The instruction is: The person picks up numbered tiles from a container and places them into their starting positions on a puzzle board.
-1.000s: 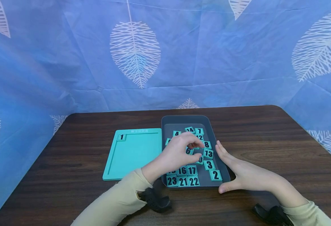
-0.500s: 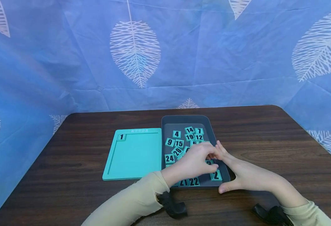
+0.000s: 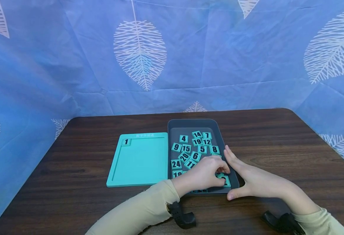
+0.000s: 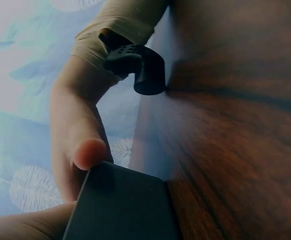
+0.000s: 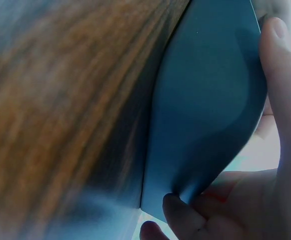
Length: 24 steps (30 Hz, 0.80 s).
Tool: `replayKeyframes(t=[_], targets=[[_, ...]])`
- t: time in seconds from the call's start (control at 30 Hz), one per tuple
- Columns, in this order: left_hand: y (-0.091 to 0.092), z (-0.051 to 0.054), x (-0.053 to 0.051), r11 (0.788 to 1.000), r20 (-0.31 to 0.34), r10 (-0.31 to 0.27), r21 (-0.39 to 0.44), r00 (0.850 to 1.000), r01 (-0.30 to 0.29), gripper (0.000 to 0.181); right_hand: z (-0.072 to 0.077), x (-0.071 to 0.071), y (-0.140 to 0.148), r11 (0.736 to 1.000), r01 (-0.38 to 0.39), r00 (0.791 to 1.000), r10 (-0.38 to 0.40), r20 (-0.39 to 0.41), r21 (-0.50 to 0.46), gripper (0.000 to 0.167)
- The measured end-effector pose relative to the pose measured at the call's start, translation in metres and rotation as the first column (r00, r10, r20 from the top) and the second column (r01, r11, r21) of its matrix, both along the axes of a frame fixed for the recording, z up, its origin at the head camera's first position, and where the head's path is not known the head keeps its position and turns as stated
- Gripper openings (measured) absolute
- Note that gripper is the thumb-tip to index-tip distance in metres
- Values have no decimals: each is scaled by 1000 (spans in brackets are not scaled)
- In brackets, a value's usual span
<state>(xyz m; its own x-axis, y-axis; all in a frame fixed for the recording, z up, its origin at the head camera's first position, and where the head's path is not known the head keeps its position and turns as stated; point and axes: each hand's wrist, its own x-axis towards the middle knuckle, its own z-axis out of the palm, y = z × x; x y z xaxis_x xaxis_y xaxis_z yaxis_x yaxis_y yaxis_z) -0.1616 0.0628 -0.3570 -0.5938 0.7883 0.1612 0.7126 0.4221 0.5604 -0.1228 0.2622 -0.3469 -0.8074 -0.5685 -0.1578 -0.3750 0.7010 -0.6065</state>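
Thumb and fingers of the left hand (image 3: 205, 171) reach down, bent, over a small square turquoise tile (image 3: 227, 181) with a black number, partly covered; a gap shows between thumb and fingers, and whether they pinch it I cannot tell. It lies in the near right part of a dark grey, round-cornered rectangular tray (image 3: 192, 123). Just right of this grip, the right hand (image 3: 249, 178) is spread wide against the tray's outer side, thumb at the near corner. Past the left knuckles lie more numbered tiles: tile 8 (image 3: 215, 149) and tile 5 (image 3: 202, 149), then tile 12 (image 3: 207, 142), with tile 7 (image 3: 207, 135) farther off. Left of the grip, just beside the tray, sits a flat turquoise rimmed board (image 3: 142, 163), tile 1 (image 3: 126, 142) in its far left corner. Beneath is a dark brown wood-grain table (image 3: 263, 140); beyond hangs blue cloth (image 3: 233, 58) with white leaf prints
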Motion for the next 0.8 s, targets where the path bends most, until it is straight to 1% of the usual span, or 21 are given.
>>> replayKeyframes(t=[0.1, 0.23, 0.37, 0.6, 0.7, 0.8], targets=[[2, -2, 0, 998, -50, -9, -58, 999, 6, 21, 0, 0, 0, 1000, 1, 1000, -1, -1, 0, 114], [4, -3, 1, 990, -109, -30, -143, 994, 14, 23, 1, 1, 0, 1000, -2, 1000, 2, -5, -2, 114], [5, -5, 1, 984, -140, -49, -175, 989, 24, 25, 1, 1, 0, 1000, -6, 1000, 6, -8, -1, 114], [5, -5, 1, 977, -170, -75, -209, 983, 38, 27, 1, 2, 0, 1000, -7, 1000, 7, -12, 1, 114], [5, -5, 2, 975, -165, -73, -219, 984, 35, 29, 1, 2, 0, 1000, -7, 1000, 7, -16, 0, 114], [5, -4, 2, 975, -142, -71, -218, 987, 39, 28, 1, 2, 0, 1000, -8, 1000, 8, -17, -2, 115]])
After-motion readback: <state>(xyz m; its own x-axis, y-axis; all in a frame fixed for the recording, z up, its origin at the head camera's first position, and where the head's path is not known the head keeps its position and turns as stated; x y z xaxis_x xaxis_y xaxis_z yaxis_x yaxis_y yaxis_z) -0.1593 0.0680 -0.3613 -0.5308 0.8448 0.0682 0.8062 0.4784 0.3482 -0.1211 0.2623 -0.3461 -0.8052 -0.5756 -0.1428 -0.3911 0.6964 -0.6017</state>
